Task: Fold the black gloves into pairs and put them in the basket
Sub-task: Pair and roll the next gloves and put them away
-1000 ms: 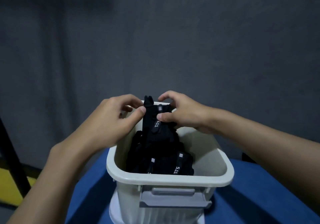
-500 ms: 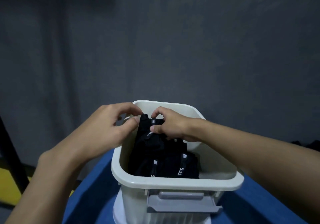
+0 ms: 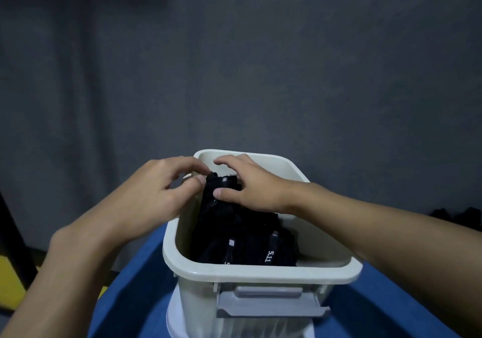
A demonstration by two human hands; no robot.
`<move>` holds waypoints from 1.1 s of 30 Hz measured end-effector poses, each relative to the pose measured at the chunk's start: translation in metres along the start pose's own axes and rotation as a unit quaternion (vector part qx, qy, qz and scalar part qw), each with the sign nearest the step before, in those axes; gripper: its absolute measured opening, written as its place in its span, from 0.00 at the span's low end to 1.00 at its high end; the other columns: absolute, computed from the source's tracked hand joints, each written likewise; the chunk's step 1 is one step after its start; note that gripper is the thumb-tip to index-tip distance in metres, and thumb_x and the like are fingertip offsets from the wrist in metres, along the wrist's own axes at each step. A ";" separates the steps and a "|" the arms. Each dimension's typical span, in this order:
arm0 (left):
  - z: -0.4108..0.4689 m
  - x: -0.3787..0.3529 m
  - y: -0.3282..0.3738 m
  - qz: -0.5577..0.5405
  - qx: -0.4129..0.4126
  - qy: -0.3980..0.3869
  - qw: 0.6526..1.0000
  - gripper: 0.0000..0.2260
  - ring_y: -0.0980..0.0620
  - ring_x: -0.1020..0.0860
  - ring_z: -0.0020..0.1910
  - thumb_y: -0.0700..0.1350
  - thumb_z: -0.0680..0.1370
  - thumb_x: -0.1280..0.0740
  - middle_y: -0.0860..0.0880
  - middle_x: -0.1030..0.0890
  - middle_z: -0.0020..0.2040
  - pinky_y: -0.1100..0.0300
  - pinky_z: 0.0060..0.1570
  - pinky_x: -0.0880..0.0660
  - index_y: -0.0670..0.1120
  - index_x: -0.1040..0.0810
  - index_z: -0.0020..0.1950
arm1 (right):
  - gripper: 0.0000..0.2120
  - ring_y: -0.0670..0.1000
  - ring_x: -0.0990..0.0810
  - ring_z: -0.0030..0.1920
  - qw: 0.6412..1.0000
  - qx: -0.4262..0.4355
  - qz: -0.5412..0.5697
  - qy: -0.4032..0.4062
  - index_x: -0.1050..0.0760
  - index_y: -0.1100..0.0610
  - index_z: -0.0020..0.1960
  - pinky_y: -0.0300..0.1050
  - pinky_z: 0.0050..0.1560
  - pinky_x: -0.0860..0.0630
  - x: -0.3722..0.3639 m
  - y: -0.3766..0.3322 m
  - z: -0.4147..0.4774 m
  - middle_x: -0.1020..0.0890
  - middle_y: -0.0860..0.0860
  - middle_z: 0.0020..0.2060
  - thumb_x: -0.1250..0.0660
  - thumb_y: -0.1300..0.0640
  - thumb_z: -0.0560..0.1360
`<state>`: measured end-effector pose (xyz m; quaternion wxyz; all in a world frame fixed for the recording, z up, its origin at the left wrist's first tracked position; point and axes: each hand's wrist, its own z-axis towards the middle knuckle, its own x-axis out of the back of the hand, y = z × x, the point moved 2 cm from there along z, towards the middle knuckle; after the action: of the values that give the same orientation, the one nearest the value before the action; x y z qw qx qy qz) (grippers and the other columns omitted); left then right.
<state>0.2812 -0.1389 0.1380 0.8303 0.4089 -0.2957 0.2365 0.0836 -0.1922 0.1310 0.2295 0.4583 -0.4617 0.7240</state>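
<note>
A cream plastic basket (image 3: 260,272) with a grey front handle stands on a blue surface. Inside lie several folded black gloves (image 3: 250,246) with white lettering on their straps. A folded pair of black gloves (image 3: 216,194) sits at the basket's far left, just below the rim. My left hand (image 3: 156,191) pinches its left edge with thumb and fingers. My right hand (image 3: 250,183) lies over its top, thumb pressed to the front and fingers curled across the back. The far part of the pair is hidden under my right hand.
The blue surface (image 3: 135,293) runs under and around the basket. A grey wall fills the background. More dark cloth (image 3: 456,217) lies at the right edge behind my right forearm. A black and yellow frame (image 3: 10,272) stands at the lower left.
Both hands have lowered the folded pair from above the rim down into the basket's far left part. The camera has also shifted, so the basket sits more to the right in view.
</note>
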 end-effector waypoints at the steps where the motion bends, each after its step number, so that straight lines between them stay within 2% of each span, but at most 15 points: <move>1: 0.000 0.000 0.000 0.000 -0.001 0.000 1.000 0.22 0.66 0.23 0.56 0.66 0.70 0.45 0.69 0.20 0.52 0.63 0.56 0.28 0.60 0.19 0.56 | 0.25 0.50 0.34 0.69 1.000 0.019 -0.003 0.011 0.33 0.44 0.70 0.52 0.70 0.34 0.000 -0.001 0.000 0.33 0.48 0.67 0.32 0.41 0.75; 4: 0.000 0.000 0.001 -0.001 -0.002 -0.001 1.000 0.22 0.67 0.23 0.56 0.66 0.70 0.45 0.70 0.20 0.52 0.65 0.56 0.28 0.60 0.19 0.55 | 0.21 0.49 0.35 0.67 0.998 0.038 -0.040 0.001 0.25 0.46 0.64 0.52 0.70 0.34 0.000 -0.004 -0.001 0.30 0.45 0.63 0.34 0.37 0.74; 7: 0.000 0.000 0.000 0.003 0.000 0.001 1.000 0.24 0.67 0.23 0.56 0.66 0.70 0.45 0.68 0.19 0.53 0.65 0.56 0.28 0.59 0.19 0.56 | 0.29 0.49 0.39 0.70 0.991 0.023 -0.113 -0.060 0.28 0.47 0.68 0.55 0.71 0.38 -0.001 -0.002 -0.003 0.32 0.44 0.69 0.36 0.32 0.73; 10: 0.000 0.000 0.000 0.003 0.008 -0.007 1.000 0.24 0.64 0.22 0.54 0.67 0.70 0.45 0.65 0.19 0.53 0.60 0.56 0.26 0.59 0.19 0.56 | 0.35 0.51 0.42 0.72 0.983 0.006 -0.153 -0.100 0.34 0.48 0.73 0.57 0.72 0.40 -0.003 0.003 -0.005 0.35 0.44 0.74 0.37 0.31 0.72; 16: -0.001 0.000 0.001 -0.010 0.016 -0.009 1.000 0.24 0.64 0.23 0.57 0.66 0.69 0.45 0.65 0.19 0.55 0.55 0.61 0.27 0.59 0.19 0.56 | 0.39 0.53 0.43 0.75 0.977 -0.015 -0.165 -0.134 0.40 0.50 0.77 0.57 0.74 0.41 -0.012 0.011 0.000 0.38 0.46 0.76 0.37 0.31 0.73; 23: -0.002 -0.001 0.000 -0.014 0.015 -0.012 1.000 0.23 0.65 0.24 0.59 0.65 0.70 0.45 0.66 0.19 0.55 0.59 0.61 0.27 0.59 0.19 0.56 | 0.36 0.51 0.33 0.71 0.982 -0.018 -0.123 -0.140 0.37 0.53 0.75 0.50 0.72 0.36 -0.016 0.012 0.004 0.32 0.49 0.72 0.35 0.36 0.75; 28: -0.002 -0.001 0.000 -0.013 0.018 -0.013 1.000 0.17 0.67 0.25 0.59 0.61 0.74 0.41 0.69 0.20 0.55 0.61 0.61 0.28 0.59 0.19 0.56 | 0.40 0.49 0.37 0.74 0.984 -0.023 -0.109 -0.142 0.39 0.49 0.76 0.52 0.74 0.39 -0.015 0.016 0.006 0.38 0.46 0.74 0.37 0.30 0.72; 31: -0.002 0.000 0.000 -0.015 0.019 -0.013 1.000 0.17 0.65 0.24 0.60 0.60 0.74 0.41 0.66 0.20 0.56 0.59 0.61 0.27 0.59 0.19 0.56 | 0.36 0.49 0.33 0.72 0.987 -0.026 -0.080 -0.134 0.35 0.51 0.74 0.51 0.72 0.36 -0.010 0.018 0.005 0.32 0.47 0.72 0.41 0.31 0.74; 33: -0.001 -0.001 0.000 -0.019 0.021 -0.016 0.999 0.18 0.64 0.24 0.60 0.62 0.73 0.41 0.66 0.19 0.56 0.57 0.61 0.26 0.59 0.19 0.56 | 0.34 0.49 0.34 0.73 0.986 -0.038 -0.079 -0.141 0.37 0.51 0.76 0.50 0.73 0.37 -0.009 0.020 0.004 0.33 0.48 0.74 0.40 0.34 0.76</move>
<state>0.2811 -0.1378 0.1367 0.8208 0.4359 -0.2961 0.2204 0.0742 -0.2042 0.1143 0.2360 0.5819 -0.4789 0.6134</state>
